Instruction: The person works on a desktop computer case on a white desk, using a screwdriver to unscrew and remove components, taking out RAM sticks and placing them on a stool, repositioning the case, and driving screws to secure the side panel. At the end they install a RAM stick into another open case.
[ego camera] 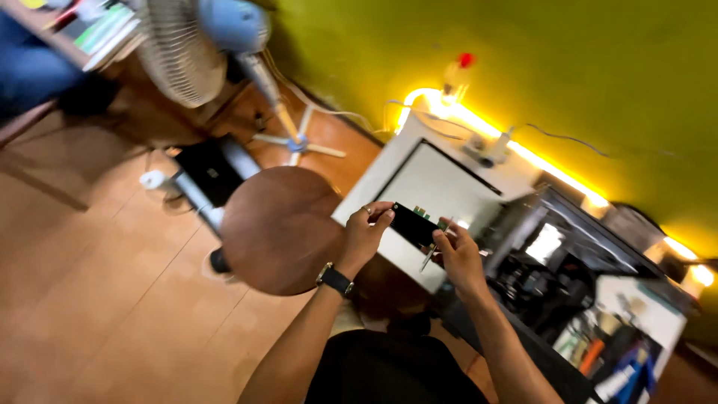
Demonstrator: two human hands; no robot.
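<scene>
Card, small, black, held in air between my hands above near edge of white desk. Left hand pinched its left end; right hand gripped right end. Round brown stool beside left hand. Open computer case at desk's right.

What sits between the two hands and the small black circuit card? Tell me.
Nothing visible. The left hand grips one end of the small black circuit card and the right hand grips the other, a thin metal tool alongside.
</scene>
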